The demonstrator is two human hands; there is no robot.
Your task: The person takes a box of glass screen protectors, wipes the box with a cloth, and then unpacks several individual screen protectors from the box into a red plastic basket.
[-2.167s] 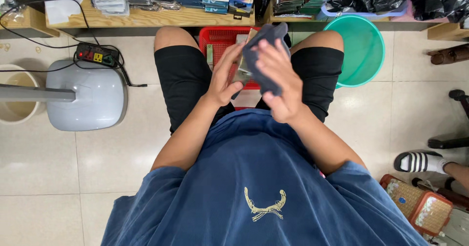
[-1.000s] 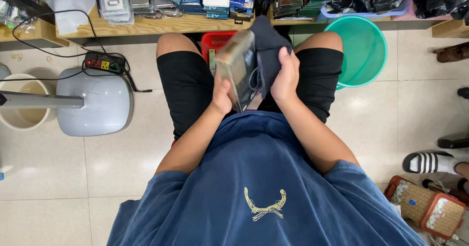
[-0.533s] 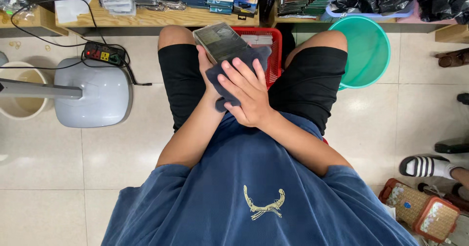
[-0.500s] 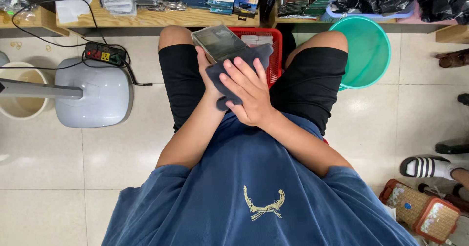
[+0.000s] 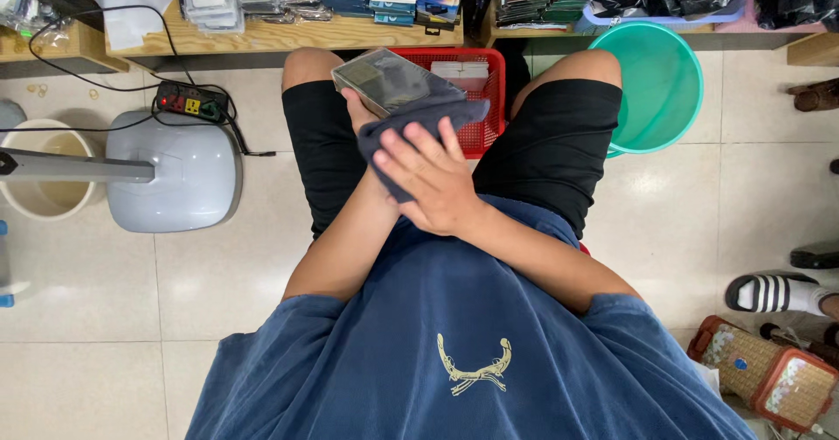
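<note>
Wiping looks mid-way: right hand [image 5: 434, 180] presses a grey cloth [image 5: 418, 124] w/ flat fingers onto the slab-like device [image 5: 386, 80], which the mostly hidden left hand [image 5: 360, 108] grips from below over the lap, far end uncovered.

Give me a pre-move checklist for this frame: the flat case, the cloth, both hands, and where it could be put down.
1. Left hand has a grip on the flat clear case: ok, fingers show at its near edge, though most of the hand is hidden.
2. Right hand is on the dark grey cloth: ok, fingers are spread over it.
3. Cloth touches the case: ok, it overlaps the near end.
4. Case surface is clean: cannot tell, glare covers it.
5. Red basket between the knees has room: ok, only a pale box shows inside it.
6. Green tub is apart from the hands: ok.
</note>
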